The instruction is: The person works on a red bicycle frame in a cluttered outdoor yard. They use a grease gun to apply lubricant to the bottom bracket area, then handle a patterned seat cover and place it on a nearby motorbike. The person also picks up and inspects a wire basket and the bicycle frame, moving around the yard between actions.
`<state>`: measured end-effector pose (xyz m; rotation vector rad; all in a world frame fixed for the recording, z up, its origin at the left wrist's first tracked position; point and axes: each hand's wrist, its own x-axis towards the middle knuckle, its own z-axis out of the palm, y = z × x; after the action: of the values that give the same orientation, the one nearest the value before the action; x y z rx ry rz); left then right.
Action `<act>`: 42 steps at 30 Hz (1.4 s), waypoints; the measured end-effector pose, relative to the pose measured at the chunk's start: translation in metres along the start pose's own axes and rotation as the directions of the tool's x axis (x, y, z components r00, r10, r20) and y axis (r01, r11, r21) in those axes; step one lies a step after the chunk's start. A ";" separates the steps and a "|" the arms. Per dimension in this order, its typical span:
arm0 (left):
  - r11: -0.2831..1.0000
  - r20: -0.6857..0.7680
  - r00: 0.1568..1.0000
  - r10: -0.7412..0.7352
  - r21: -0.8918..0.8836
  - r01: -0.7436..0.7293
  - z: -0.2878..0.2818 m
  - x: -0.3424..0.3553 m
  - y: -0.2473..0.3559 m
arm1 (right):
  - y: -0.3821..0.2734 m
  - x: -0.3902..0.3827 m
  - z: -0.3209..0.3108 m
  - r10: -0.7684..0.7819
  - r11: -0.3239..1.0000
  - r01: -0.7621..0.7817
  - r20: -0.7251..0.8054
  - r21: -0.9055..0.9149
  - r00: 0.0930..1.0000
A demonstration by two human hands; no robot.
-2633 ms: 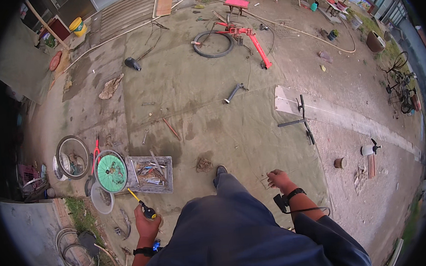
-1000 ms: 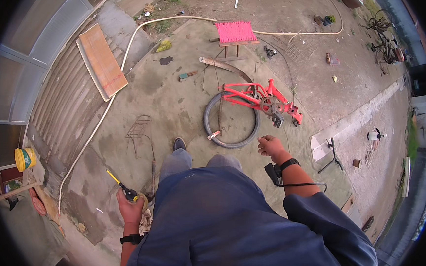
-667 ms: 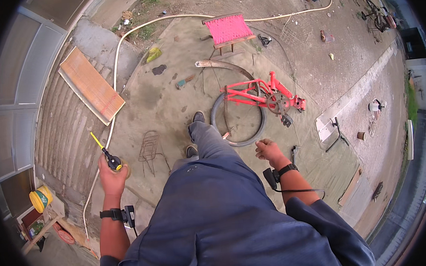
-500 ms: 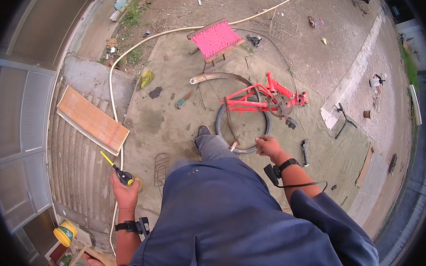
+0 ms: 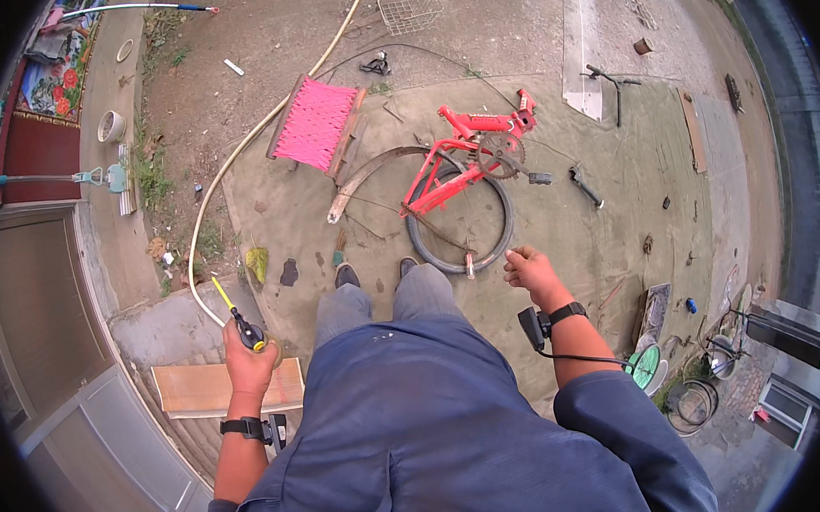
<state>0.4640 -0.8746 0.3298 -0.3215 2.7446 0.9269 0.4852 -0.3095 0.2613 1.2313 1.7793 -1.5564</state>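
My left hand is closed around an oil can with a black and yellow head and a long thin yellow spout. The spout points up and away; the fingers mostly hide its body. On the right, my right hand hangs with its fingers curled in, and nothing shows in them. Just beyond it on the ground lies a black tyre. A red bicycle frame with its chainring lies partly over the tyre. A small red and white-looking object lies at the tyre's near edge. Neither hand touches these.
A stool with pink webbing stands beyond a curved mudguard. A pale hose runs along the left, near an orange-brown board. Handlebars, a wire basket and a green wheel are farther off.
My view has turned to the right, so the surroundings have swung anticlockwise. Both my shoes now show. My left hand still holds the oil can; my right hand stays curled.
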 end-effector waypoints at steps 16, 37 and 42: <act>0.845 0.202 0.825 0.528 -0.217 -0.488 0.011 0.182 0.259 | 0.086 -0.034 -0.011 0.190 0.864 -0.107 -0.123 0.491 0.974; 0.680 0.730 0.161 0.665 -0.502 -0.534 0.230 0.398 0.530 | 0.022 0.010 0.091 0.659 0.396 -0.047 -0.248 0.917 0.711; 0.773 0.883 0.016 0.468 -0.401 -0.492 0.326 0.475 0.558 | -0.073 0.071 0.150 0.672 0.343 -0.106 -0.166 0.933 0.721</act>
<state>-0.0954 -0.3038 0.2593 1.0237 1.5079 0.7611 0.3577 -0.4260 0.2048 2.6168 0.5336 -1.9566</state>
